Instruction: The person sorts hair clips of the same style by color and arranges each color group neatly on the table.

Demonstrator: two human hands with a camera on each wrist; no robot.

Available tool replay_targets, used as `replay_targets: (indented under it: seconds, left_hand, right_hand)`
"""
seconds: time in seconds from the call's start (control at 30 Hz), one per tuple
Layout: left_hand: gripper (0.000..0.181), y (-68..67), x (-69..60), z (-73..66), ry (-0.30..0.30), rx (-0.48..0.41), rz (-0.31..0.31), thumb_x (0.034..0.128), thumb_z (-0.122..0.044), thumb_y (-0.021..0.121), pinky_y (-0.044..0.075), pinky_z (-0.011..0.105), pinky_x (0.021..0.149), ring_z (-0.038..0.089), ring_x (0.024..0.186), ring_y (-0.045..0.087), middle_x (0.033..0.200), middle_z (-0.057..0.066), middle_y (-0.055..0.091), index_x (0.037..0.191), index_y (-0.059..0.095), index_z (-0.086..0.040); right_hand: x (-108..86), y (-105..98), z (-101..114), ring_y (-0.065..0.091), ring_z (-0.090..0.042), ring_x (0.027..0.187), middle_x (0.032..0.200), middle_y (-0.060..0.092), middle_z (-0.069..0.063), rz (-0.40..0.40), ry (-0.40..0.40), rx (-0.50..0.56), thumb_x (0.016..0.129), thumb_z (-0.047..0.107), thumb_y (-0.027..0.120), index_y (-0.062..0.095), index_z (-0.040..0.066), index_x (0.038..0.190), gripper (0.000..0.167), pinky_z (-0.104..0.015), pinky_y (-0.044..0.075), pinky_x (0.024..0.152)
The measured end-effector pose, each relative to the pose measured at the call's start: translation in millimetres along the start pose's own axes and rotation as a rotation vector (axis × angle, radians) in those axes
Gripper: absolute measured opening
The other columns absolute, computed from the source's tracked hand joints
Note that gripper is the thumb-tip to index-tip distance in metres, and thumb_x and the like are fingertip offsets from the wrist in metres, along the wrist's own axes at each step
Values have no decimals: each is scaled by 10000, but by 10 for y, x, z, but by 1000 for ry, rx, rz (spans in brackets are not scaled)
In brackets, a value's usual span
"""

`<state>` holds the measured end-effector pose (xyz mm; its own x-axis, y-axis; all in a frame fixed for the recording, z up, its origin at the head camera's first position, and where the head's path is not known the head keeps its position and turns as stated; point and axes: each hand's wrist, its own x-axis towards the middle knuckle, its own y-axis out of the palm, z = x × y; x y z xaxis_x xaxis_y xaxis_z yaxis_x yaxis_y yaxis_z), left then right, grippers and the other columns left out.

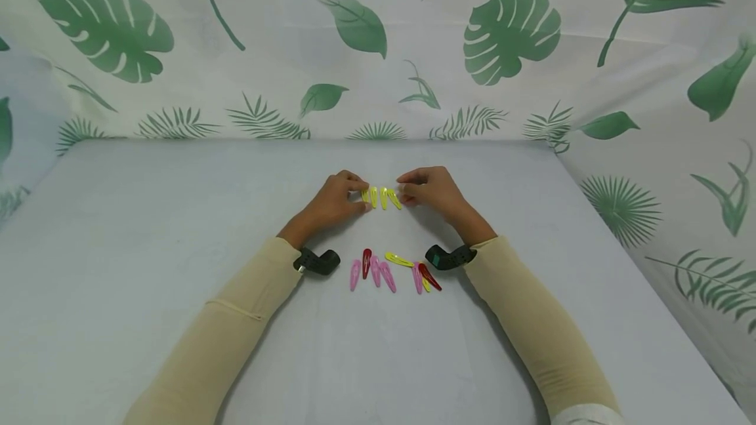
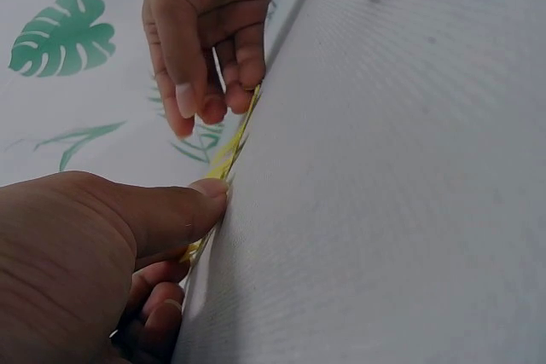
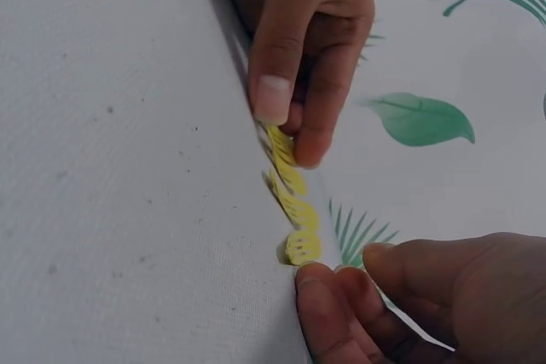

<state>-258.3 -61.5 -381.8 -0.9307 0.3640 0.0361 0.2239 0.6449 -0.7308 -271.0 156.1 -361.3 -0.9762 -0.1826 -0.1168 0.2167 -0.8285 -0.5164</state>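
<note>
Several yellow snap hair clips (image 1: 384,199) lie in a short row on the white tabletop, between the two hands. At the row's left end my left hand (image 1: 338,201) pinches a yellow hair clip (image 2: 194,249) between thumb and fingers. My right hand (image 1: 434,192) is at the other end, its fingers loosely bent and nothing held between them. One of its fingertips (image 3: 311,279) is right beside the rightmost yellow clip (image 3: 302,247); whether they touch I cannot tell.
Closer to me lie pink clips (image 1: 355,274), a red clip (image 1: 367,263) and a sideways yellow clip (image 1: 399,259). Another red clip (image 1: 431,277) overlaps a yellow one beside a pink clip (image 1: 417,279). A leaf-printed cloth (image 1: 378,84) rises behind the table (image 1: 147,215).
</note>
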Motion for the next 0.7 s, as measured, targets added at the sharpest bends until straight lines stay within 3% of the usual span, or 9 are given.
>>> replay_targets:
  seconds: [0.4, 0.7]
  left_hand:
    - [474, 8, 7, 23, 13, -4, -1, 902, -176, 713, 434, 351, 961, 252, 1140, 499, 1292, 135, 514, 1333, 586, -26]
    - [460, -4, -3, 21, 41, -17, -12, 898, -147, 708, 437, 358, 960, 266, 1138, 508, 1274, 152, 526, 1315, 591, 7]
  right_hand:
    - [-2, 16, 25, 669, -233, 823, 1008, 669, -143, 28, 4, 30, 950, 154, 636, 667, -2, 1133, 242, -296, 560, 728]
    - [-47, 22, 64, 649, -244, 803, 985, 669, -139, 74, -54, -4, 966, 199, 610, 664, 3, 1148, 273, -302, 555, 722]
